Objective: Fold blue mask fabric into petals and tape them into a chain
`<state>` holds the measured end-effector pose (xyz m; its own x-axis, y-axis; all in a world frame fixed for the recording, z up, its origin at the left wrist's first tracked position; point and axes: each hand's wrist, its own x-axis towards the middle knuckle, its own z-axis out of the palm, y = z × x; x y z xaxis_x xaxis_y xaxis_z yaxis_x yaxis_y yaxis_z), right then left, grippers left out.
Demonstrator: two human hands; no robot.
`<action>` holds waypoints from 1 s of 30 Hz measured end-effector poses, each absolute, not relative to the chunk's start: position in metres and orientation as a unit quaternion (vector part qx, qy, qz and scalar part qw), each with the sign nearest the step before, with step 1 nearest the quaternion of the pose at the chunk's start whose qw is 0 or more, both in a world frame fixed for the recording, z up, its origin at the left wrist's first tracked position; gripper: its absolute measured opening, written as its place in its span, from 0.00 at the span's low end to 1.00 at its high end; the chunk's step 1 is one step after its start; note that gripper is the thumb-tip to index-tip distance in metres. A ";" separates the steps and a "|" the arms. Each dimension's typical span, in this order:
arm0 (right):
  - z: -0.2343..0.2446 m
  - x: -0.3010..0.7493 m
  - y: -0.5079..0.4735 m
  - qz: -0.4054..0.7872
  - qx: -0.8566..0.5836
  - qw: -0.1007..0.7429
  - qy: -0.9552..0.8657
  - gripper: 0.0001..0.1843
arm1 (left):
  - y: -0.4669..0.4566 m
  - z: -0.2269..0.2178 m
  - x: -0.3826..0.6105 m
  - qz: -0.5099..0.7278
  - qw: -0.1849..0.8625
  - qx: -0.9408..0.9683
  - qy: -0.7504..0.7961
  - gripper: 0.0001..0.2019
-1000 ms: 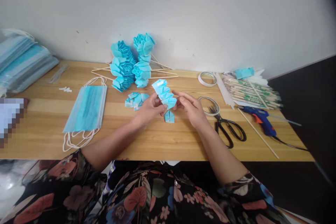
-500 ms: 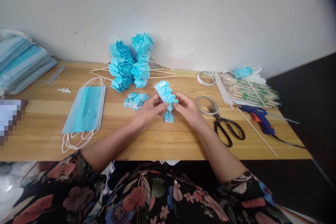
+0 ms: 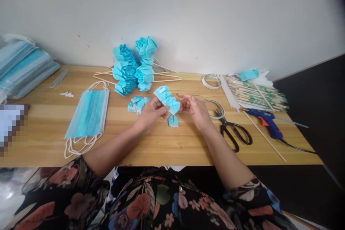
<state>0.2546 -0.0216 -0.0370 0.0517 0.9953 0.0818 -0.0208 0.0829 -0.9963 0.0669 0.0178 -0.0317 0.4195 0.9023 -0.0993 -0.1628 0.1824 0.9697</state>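
Note:
My left hand (image 3: pixel 153 112) pinches a strip of folded blue petals (image 3: pixel 167 99) between thumb and fingers, with a white patch near its upper left end. Just right of the strip is my right hand (image 3: pixel 196 110), its fingers apart and nothing held in them. Below the strip, a single folded blue piece (image 3: pixel 173 120) lies on the table. Several more folded blue pieces (image 3: pixel 137 104) with white patches lie behind my left hand, partly covered by it.
Blue flowers on sticks (image 3: pixel 125 70) lean near the wall. Blue face masks (image 3: pixel 88 113) lie left. On the right are tape rolls (image 3: pixel 211 82), black-handled scissors (image 3: pixel 234 131), a blue glue gun (image 3: pixel 266 120) with a cord, wooden sticks (image 3: pixel 256 91) and one loose stick (image 3: pixel 265 136).
My right hand has let go of the petal strip and drawn slightly right, its fingers opening. In my left hand, the strip has shifted a little left and down.

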 end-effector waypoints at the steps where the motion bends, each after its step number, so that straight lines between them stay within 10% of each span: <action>1: -0.036 0.254 -0.022 0.465 -0.496 0.532 -0.505 0.27 | 0.017 -0.031 0.067 0.392 0.678 0.505 0.363 0.13; 21: -0.039 0.251 -0.018 0.367 -0.532 0.521 -0.557 0.16 | 0.017 -0.025 0.065 0.414 0.664 0.517 0.348 0.13; 30: -0.022 0.248 -0.028 0.121 -0.517 0.533 -0.659 0.07 | 0.012 -0.023 0.066 0.440 0.656 0.533 0.305 0.14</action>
